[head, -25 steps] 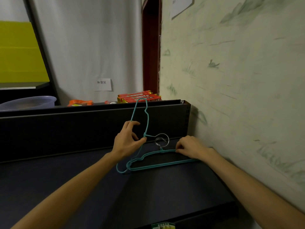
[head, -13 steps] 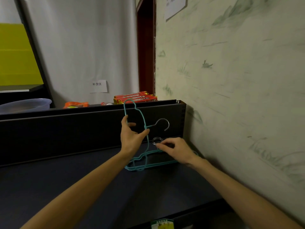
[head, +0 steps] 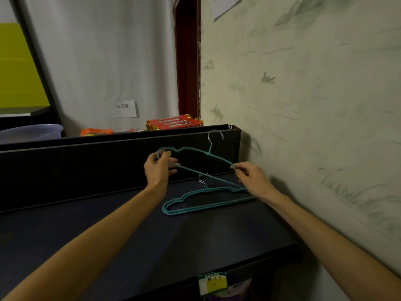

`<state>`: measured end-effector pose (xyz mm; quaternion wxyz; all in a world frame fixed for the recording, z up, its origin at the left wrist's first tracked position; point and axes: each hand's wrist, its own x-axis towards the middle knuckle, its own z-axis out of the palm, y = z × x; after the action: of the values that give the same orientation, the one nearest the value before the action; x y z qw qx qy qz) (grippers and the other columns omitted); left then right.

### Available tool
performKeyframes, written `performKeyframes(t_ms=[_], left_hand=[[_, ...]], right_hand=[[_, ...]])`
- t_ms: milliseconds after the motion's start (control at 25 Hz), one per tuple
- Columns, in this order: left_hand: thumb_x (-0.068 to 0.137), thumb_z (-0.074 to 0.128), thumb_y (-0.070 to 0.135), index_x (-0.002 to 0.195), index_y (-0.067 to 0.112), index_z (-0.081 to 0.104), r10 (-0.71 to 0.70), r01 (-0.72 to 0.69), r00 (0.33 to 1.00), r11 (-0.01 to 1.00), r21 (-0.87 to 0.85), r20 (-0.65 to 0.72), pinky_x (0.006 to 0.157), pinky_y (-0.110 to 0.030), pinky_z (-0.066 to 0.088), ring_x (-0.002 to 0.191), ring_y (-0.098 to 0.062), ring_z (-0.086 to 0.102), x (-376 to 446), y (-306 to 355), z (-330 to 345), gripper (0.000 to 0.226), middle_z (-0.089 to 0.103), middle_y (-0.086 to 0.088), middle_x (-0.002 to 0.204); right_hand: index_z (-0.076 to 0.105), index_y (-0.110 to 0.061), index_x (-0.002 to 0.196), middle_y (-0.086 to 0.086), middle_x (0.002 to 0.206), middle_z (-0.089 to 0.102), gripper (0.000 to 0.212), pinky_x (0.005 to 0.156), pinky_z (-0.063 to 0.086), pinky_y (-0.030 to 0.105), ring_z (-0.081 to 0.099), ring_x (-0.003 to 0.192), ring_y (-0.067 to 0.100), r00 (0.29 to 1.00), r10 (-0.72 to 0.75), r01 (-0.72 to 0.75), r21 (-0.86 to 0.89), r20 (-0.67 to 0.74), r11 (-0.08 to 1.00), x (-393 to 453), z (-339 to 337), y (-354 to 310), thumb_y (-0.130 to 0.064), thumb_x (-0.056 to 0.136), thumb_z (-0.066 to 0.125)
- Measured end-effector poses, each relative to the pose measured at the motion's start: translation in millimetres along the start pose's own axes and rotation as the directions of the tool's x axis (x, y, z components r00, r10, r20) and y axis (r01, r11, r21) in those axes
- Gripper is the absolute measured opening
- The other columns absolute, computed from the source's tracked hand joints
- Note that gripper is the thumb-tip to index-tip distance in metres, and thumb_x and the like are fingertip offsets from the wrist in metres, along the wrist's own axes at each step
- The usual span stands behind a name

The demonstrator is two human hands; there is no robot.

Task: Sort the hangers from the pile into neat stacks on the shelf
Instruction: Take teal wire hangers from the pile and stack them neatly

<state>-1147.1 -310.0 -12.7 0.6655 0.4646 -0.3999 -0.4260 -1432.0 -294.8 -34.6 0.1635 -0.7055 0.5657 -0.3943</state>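
Both hands are holding one teal hanger (head: 195, 151) in the air above the dark shelf (head: 130, 224), just in front of the shelf's back panel (head: 86, 166). The left hand (head: 158, 170) is pinching the hanger's left end, thumb and fingers closed around the wire, while the right hand (head: 253, 179) is gripping the right end between its closed fingertips. The hanger is tilting, its bottom bar running down toward the right hand, and its metal hook (head: 213, 137) is pointing up in front of the back panel's top edge. Below it, a stack of teal hangers (head: 195, 205) is lying flat on the shelf, near the shelf's right end, with hooks pointing toward the back panel. Red snack packets (head: 173, 123) are sitting behind the back panel.
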Motion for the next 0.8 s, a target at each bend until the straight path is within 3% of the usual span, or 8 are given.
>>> performKeyframes(t_ms=[120, 240, 400, 480, 520, 600, 720, 800], left_hand=[[0.096, 0.066, 0.01, 0.107, 0.002, 0.071, 0.093, -0.133, 0.985, 0.946, 0.294, 0.145, 0.06, -0.032, 0.058, 0.058, -0.017, 0.069, 0.1, -3.4, -28.6, 0.014, 0.071, -0.011, 0.071], [0.093, 0.072, 0.016, 0.099, 0.012, 0.075, 0.139, -0.336, 0.918, 0.768, 0.546, 0.37, 0.057, -0.03, 0.058, 0.053, -0.016, 0.068, -9.7, -8.1, -42.2, 0.008, 0.07, -0.007, 0.06], [0.089, 0.073, 0.025, 0.086, 0.031, 0.072, 0.1, -0.489, 0.867, 0.363, 0.793, 0.488, 0.055, -0.029, 0.059, 0.054, -0.004, 0.066, -14.5, -21.2, -57.2, 0.007, 0.067, 0.01, 0.056], [0.086, 0.073, 0.031, 0.08, 0.036, 0.069, 0.005, -0.488, 0.865, 0.239, 0.839, 0.501, 0.056, -0.033, 0.059, 0.056, -0.004, 0.065, -17.2, -25.9, -61.2, 0.009, 0.067, 0.011, 0.061], [0.086, 0.072, 0.035, 0.083, 0.035, 0.069, -0.024, -0.494, 0.863, 0.165, 0.854, 0.504, 0.056, -0.031, 0.058, 0.059, -0.005, 0.064, -19.3, -26.0, -61.4, 0.004, 0.067, 0.011, 0.064], [0.086, 0.068, 0.047, 0.102, 0.032, 0.069, -0.022, -0.532, 0.847, -0.013, 0.847, 0.531, 0.056, -0.025, 0.051, 0.067, -0.006, 0.064, -20.8, -27.6, -59.5, 0.022, 0.068, 0.011, 0.077], [0.085, 0.066, 0.059, 0.128, 0.03, 0.059, -0.036, -0.563, 0.826, -0.044, 0.825, 0.562, 0.065, -0.025, 0.048, 0.087, -0.01, 0.064, -12.9, -32.3, -58.9, 0.052, 0.061, 0.01, 0.112], [0.087, 0.067, 0.057, 0.128, 0.029, 0.063, -0.109, -0.606, 0.791, 0.001, 0.796, 0.602, 0.07, -0.025, 0.051, 0.093, -0.008, 0.062, -4.5, -32.3, -58.8, 0.05, 0.058, 0.011, 0.122]], right_hand=[[0.07, -0.015, 0.123, 0.004, 0.112, 0.067, 0.027, 0.083, 0.048, 0.029, 0.062, 0.097, 0.017, 0.997, -0.024, 0.042, -0.249, 0.076, 0.968, 9.6, -12.8, 22.9, -0.019, 0.099, 0.059], [0.073, -0.019, 0.12, 0.0, 0.109, 0.07, 0.027, 0.082, 0.049, 0.028, 0.062, 0.094, 0.013, 0.991, 0.002, 0.038, -0.301, 0.132, 0.953, 10.9, -14.9, 35.3, -0.025, 0.095, 0.066], [0.076, -0.023, 0.113, -0.004, 0.108, 0.069, 0.024, 0.085, 0.053, 0.034, 0.064, 0.096, 0.014, 0.982, 0.014, 0.057, -0.373, 0.186, 0.926, 10.1, -14.6, 37.1, -0.032, 0.091, 0.071], [0.076, -0.023, 0.113, -0.005, 0.11, 0.071, 0.024, 0.086, 0.053, 0.032, 0.065, 0.097, 0.013, 0.974, 0.025, 0.07, -0.4, 0.226, 0.914, 9.8, -10.6, 34.7, -0.032, 0.092, 0.07], [0.076, -0.023, 0.114, -0.006, 0.112, 0.072, 0.024, 0.086, 0.053, 0.031, 0.065, 0.098, 0.012, 0.969, 0.029, 0.076, -0.412, 0.244, 0.908, 9.8, -7.9, 33.8, -0.032, 0.093, 0.069], [0.076, -0.023, 0.114, -0.006, 0.114, 0.073, 0.024, 0.086, 0.053, 0.03, 0.066, 0.098, 0.012, 0.965, 0.05, 0.071, -0.439, 0.257, 0.896, 10.7, -3.3, 34.1, -0.032, 0.094, 0.067], [0.076, -0.024, 0.113, -0.006, 0.113, 0.074, 0.024, 0.086, 0.054, 0.029, 0.066, 0.095, 0.009, 0.952, 0.107, 0.03, -0.434, 0.287, 0.9, 15.7, -3.7, 36.7, -0.033, 0.092, 0.069], [0.076, -0.024, 0.112, -0.007, 0.11, 0.073, 0.026, 0.085, 0.055, 0.029, 0.065, 0.093, 0.008, 0.932, 0.122, 0.054, -0.464, 0.341, 0.884, 19.0, -3.5, 37.5, -0.037, 0.089, 0.072]])
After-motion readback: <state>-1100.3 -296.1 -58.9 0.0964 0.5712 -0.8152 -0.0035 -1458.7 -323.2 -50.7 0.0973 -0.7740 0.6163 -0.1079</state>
